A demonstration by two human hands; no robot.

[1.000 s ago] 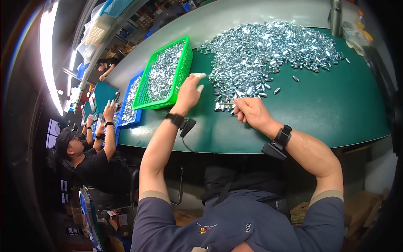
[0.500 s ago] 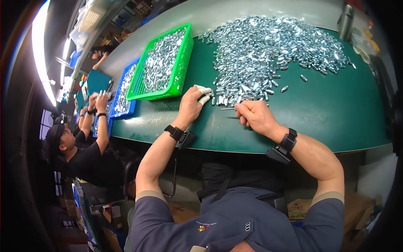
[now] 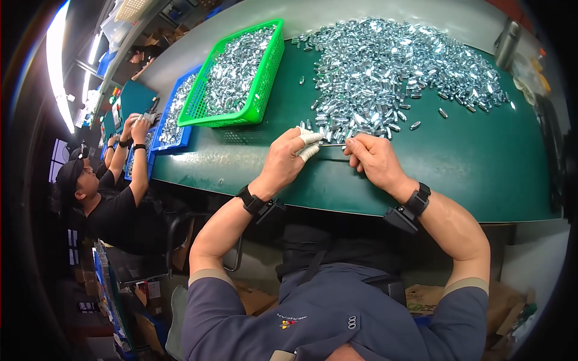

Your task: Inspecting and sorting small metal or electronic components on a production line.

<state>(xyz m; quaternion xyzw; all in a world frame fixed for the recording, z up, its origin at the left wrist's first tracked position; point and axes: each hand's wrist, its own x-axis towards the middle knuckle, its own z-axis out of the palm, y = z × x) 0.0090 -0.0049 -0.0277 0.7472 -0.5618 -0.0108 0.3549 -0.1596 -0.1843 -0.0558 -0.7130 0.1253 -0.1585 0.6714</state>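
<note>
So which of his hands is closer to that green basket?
The left. The left hand sits just below the green basket at its near right corner, while the right hand lies farther right, under the loose pile of metal parts.

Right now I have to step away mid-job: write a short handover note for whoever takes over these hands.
Left hand: white-wrapped fingertips pinch one end of a thin metal pin.
Right hand: pinches the pin's other end.
Both hands rest on the green table, at the near edge of the loose pile of small silver parts.
Done: the green basket at far left holds many parts; a blue tray beside it holds more.
Left: the big pile remains on the table.
</note>
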